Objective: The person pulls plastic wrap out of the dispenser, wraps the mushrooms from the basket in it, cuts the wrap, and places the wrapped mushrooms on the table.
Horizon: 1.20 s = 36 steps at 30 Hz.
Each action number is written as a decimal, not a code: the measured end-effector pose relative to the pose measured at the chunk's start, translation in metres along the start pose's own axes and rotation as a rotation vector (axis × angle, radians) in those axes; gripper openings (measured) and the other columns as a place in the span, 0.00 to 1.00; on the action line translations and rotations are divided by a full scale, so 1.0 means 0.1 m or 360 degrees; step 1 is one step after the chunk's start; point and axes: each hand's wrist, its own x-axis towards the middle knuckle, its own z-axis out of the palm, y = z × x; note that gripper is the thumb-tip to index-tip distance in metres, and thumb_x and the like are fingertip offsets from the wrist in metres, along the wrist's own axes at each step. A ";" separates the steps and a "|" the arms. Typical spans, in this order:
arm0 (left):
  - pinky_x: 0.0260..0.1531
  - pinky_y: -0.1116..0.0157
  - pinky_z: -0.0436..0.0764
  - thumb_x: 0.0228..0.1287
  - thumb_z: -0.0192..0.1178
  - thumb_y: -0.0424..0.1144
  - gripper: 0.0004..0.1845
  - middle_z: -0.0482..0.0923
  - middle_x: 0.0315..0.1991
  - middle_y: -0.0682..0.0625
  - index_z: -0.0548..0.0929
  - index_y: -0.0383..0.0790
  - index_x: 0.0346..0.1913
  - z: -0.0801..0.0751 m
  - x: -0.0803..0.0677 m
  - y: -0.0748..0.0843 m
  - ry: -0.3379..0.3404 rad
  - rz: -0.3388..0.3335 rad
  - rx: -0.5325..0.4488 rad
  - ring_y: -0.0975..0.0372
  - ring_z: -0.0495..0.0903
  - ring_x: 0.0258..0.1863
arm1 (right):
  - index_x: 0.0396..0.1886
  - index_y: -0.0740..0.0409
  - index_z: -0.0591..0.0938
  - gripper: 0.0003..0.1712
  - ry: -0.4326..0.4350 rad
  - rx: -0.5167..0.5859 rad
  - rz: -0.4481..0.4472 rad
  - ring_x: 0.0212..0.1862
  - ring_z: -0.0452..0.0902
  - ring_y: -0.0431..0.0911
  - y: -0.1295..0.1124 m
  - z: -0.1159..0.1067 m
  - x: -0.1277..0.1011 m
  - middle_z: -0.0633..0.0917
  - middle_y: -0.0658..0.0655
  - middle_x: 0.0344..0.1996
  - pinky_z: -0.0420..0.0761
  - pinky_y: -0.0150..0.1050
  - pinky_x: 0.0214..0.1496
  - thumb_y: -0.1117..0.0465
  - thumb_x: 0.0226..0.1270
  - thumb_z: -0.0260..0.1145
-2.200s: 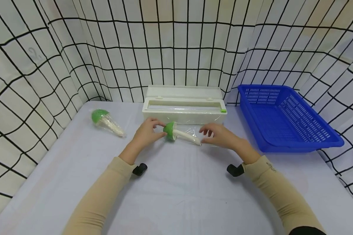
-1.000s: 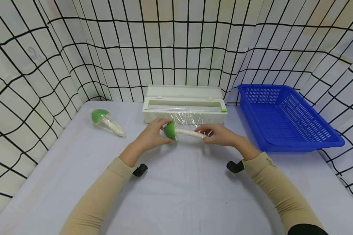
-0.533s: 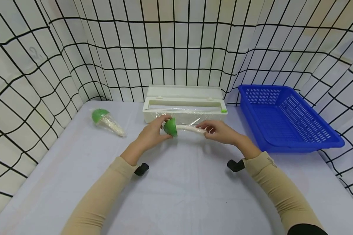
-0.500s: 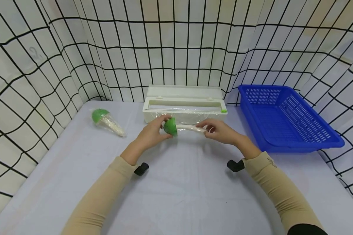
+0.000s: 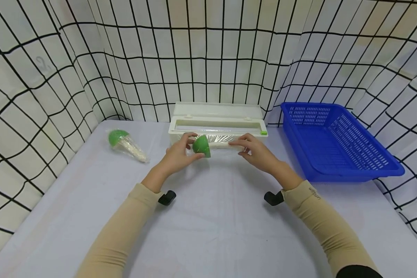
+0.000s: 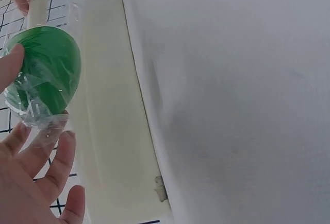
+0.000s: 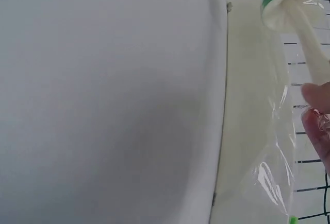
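Currently: toy mushroom (image 5: 202, 146), film-wrapped, left hand (image 5: 176, 154) fingers pinching cap, right hand (image 5: 255, 151) fingers pinching stem; film dispenser (image 5: 217, 125) open; blue basket (image 5: 337, 141) holds nothing.

Table layout as I see it
The dispenser (image 5: 217, 123) stands behind centre, the basket (image 5: 337, 141) on its right, a wrapped mushroom (image 5: 126, 144) far left.
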 end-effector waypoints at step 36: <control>0.68 0.37 0.57 0.63 0.73 0.53 0.32 0.82 0.54 0.43 0.81 0.43 0.67 -0.06 -0.01 0.13 0.0371 0.0034 -0.0205 0.49 0.75 0.60 | 0.62 0.61 0.83 0.19 0.0425 0.0370 0.0460 0.40 0.82 0.56 -0.16 -0.10 -0.02 0.86 0.62 0.40 0.71 0.31 0.29 0.65 0.75 0.66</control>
